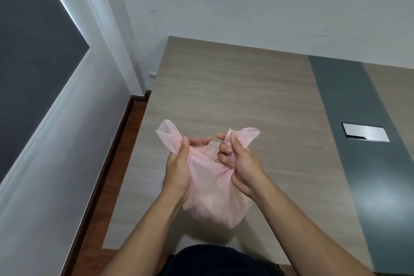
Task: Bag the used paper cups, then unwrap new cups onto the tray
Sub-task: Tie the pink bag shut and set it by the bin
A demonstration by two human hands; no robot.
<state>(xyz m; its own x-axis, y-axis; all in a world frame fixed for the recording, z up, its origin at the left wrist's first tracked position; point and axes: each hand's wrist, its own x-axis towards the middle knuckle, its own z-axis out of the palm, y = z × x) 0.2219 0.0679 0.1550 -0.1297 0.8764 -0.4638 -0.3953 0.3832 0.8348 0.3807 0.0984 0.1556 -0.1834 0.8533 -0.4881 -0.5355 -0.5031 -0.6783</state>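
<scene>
L hand (178, 167) & R hand (243, 163) each pinch a handle of the pink bag (212, 204); cross handles, pull knot snug w/o tearing film.

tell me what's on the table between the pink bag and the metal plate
Nothing: in the head view, only bare table lies between the pink bag and the metal plate.

We see pale wood table (235, 96) with grey strip (358, 141), steel plate (365, 132), white wall (246, 0), reddish floor (125, 139).
</scene>
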